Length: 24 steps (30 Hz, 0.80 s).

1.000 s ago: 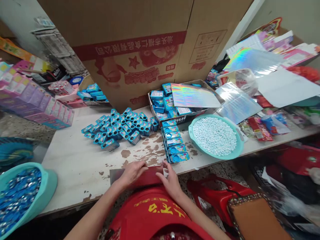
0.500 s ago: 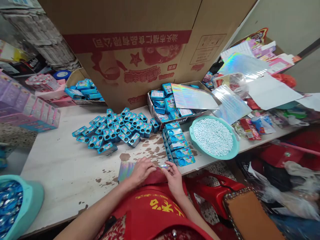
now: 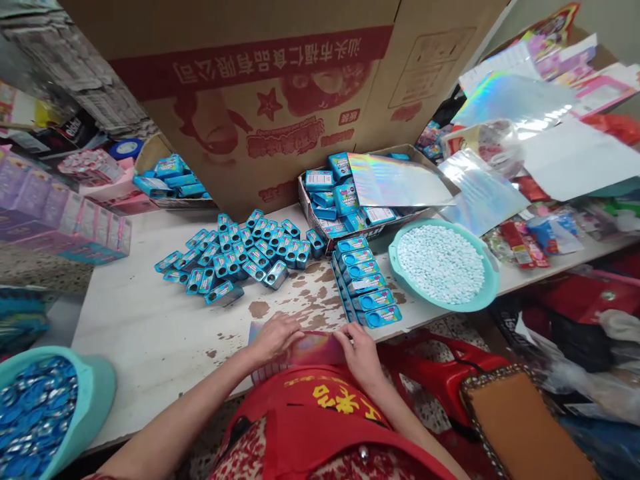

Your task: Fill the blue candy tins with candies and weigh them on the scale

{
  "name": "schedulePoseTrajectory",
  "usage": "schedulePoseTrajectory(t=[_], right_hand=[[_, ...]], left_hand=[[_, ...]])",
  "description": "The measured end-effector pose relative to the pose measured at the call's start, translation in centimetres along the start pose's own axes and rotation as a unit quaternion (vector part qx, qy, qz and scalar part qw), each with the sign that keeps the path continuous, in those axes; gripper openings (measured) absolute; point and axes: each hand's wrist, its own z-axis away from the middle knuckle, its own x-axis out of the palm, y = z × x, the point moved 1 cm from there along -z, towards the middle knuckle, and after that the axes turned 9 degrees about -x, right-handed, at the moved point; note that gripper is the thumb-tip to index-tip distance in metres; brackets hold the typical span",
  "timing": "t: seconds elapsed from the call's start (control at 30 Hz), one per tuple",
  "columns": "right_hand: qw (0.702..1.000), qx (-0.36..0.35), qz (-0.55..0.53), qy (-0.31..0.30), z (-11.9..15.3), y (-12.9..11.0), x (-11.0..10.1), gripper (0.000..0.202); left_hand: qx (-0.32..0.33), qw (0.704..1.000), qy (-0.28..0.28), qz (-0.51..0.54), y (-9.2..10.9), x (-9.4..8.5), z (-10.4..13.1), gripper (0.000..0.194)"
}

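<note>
At the table's front edge, against the red apron, my left hand (image 3: 277, 340) and my right hand (image 3: 358, 348) hold a shiny holographic sheet (image 3: 317, 348) between them. Both hands have their fingers pinched on its far edge. The sheet reflects the red of the apron. Left of and under my left hand lies more holographic sheet (image 3: 256, 330). Just beyond my right hand stands a row of blue tins (image 3: 364, 285) with round recesses. Farther left, several small blue tins (image 3: 240, 250) with dark holes are spread on the table.
A turquoise basin of pale pellets (image 3: 493, 283) stands at the right, a turquoise tub of blue pieces (image 3: 95, 393) at the lower left. Behind are a large carton (image 3: 220, 120) and a box of blue tins (image 3: 306, 208). A red stool (image 3: 440, 367) stands at the lower right.
The hands have moved slightly apart, and more of the sheet shows between them. The view has shifted, so more of the tub at the left is visible.
</note>
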Motion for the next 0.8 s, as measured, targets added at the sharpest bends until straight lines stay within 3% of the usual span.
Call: schedulePoseTrajectory(t=[0.43,0.6,0.8], right_hand=[[0.998,0.058,-0.012,0.024,-0.1,1.7,0.9,0.027],[0.998,0.059,0.000,0.030,-0.3,1.8,1.2,0.025],[0.999,0.045,0.015,0.022,-0.4,1.9,1.1,0.025]], left_hand=[[-0.013,0.990,-0.135,0.034,-4.5,-3.5,0.8,0.049],[-0.086,0.968,-0.217,0.096,-6.4,-4.5,1.2,0.049],[-0.193,0.935,-0.236,0.183,-8.2,-4.5,1.8,0.048]])
